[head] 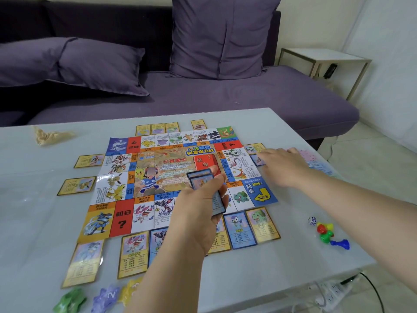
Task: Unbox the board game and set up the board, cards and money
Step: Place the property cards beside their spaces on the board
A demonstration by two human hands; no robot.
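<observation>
The head view shows a pale table (259, 279) with the paper game board (158, 175) spread flat on it, printed side up. Yellow-bordered cards line its outside edges: a row along the far side (155, 128), two on the left (76, 185), and several on the near side (133, 254), where a blue-bordered card (240, 229) lies beside another yellow one (262, 224). A red card stack (206, 163) sits on the board's middle.

The left hand (198, 218) hangs above the board's near right part, with its fingers and thumb curled round a small fan of blue cards (203, 184). The right hand (282, 163) reaches palm down to the board's right edge, its fingers stretched out over a single blue card (257, 159) lying just outside the board. Blur hides whether the hand pinches that card or only touches it.

Pink and blue paper money (316, 164) lies behind the right hand, partly hidden by it. Right of the board are a white die (312, 220), a cluster of coloured pawns (326, 231) and a blue pawn (340, 243). Blurred green, purple and yellow notes (106, 297) lie at the table's near edge, and a crumpled wrapper (49, 135) at its far left. A purple sofa (248, 98) stands behind the table.
</observation>
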